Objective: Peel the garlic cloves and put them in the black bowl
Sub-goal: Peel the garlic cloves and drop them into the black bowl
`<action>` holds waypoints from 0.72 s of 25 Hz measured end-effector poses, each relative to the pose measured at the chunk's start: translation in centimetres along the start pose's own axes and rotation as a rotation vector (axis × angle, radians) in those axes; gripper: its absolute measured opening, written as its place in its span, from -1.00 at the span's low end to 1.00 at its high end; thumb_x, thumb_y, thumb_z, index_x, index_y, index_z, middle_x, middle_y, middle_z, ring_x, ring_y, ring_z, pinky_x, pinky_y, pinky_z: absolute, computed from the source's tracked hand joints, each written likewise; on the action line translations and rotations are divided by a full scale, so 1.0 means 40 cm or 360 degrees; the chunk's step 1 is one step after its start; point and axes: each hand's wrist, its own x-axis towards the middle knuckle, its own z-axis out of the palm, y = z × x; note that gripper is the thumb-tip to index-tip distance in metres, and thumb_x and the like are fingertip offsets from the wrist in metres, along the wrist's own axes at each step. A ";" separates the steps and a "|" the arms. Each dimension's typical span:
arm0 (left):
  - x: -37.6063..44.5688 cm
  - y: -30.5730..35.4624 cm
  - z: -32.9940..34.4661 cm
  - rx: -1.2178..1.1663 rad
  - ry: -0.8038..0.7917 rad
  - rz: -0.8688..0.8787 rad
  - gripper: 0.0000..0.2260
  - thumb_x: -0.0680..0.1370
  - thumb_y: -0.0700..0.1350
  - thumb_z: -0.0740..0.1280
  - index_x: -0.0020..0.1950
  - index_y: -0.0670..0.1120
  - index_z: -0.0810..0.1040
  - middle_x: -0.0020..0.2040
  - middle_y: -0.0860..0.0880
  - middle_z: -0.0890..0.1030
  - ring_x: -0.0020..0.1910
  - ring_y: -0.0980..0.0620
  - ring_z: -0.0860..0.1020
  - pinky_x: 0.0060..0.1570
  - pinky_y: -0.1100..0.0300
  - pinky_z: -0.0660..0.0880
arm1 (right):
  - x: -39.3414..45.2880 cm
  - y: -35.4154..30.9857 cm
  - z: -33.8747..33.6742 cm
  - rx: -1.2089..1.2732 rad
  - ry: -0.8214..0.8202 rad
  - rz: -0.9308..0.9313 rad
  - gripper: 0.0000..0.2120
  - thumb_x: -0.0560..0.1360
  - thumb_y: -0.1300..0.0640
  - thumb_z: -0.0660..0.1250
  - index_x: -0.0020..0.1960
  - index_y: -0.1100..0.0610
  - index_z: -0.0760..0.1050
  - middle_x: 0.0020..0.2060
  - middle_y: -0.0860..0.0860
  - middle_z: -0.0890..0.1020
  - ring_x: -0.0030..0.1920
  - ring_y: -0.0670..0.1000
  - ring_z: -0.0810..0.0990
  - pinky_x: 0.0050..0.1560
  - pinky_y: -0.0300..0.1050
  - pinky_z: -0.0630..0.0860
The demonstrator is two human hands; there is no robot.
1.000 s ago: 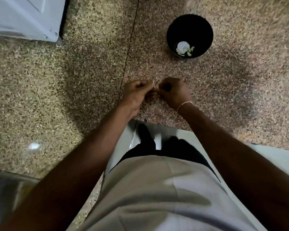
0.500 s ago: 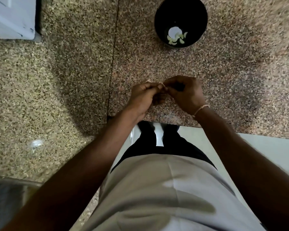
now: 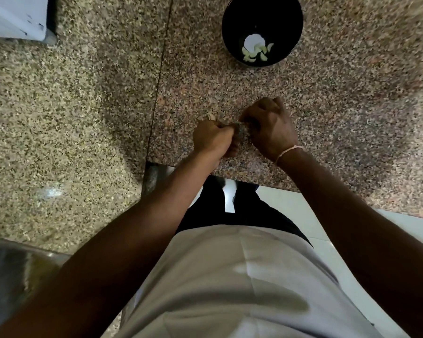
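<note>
Working garlic clove [image 3: 239, 129] at frame centre: left hand [image 3: 211, 137] and right hand [image 3: 270, 129] both pinching it, fingers curled tight. Clove likely light, firm, slippery; papery skin tearing best from tip. Black bowl [image 3: 291, 18] upper right, holding peeled cloves [image 3: 254, 53].

- Bare granite counter [image 3: 230, 84] lay open between the two hands and the black bowl [image 3: 288, 25]; nothing stood in that stretch.
- Left of the seam [image 3: 160, 76], counter open.
- White object [image 3: 12, 15] occupied the far left corner.
</note>
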 end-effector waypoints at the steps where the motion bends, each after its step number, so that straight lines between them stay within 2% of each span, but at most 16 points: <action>1: 0.000 0.000 0.004 -0.0019 0.0010 -0.0020 -0.80 0.56 -0.17 0.49 -0.20 -0.28 0.69 -0.35 -0.23 0.69 -0.49 -0.17 0.64 -0.41 0.02 0.63 | -0.001 0.004 -0.002 0.0002 0.0016 -0.0017 -0.82 0.58 0.12 0.27 0.05 0.03 0.66 0.02 0.05 0.61 0.06 0.17 0.48 -0.04 0.00 0.43; 9: 0.006 0.006 0.005 -0.0149 -0.0047 -0.0135 -0.78 0.58 -0.19 0.45 -0.22 -0.29 0.67 -0.35 -0.24 0.67 -0.51 -0.14 0.61 -0.47 0.09 0.60 | 0.006 0.018 -0.007 -0.0003 0.0037 -0.0182 -0.83 0.54 0.22 0.35 0.00 0.06 0.70 -0.02 0.06 0.63 0.02 0.18 0.50 -0.15 0.00 0.47; 14: 0.009 0.011 0.004 -0.0062 0.0002 -0.0078 -0.82 0.57 -0.24 0.41 -0.16 -0.33 0.70 -0.34 -0.27 0.68 -0.52 -0.15 0.60 -0.46 0.06 0.61 | 0.007 0.007 -0.012 0.0089 0.0026 -0.0129 -0.81 0.53 0.26 0.35 0.01 0.09 0.71 -0.02 0.09 0.62 0.01 0.19 0.58 -0.14 -0.05 0.51; 18: 0.009 0.011 0.011 0.0002 0.0035 -0.0005 -0.80 0.56 -0.21 0.43 -0.19 -0.31 0.69 -0.36 -0.24 0.68 -0.49 -0.17 0.64 -0.42 -0.02 0.65 | 0.008 0.003 -0.019 0.0137 0.0025 -0.0134 -0.81 0.52 0.25 0.37 0.04 0.11 0.73 -0.02 0.10 0.64 -0.02 0.17 0.61 -0.12 -0.03 0.54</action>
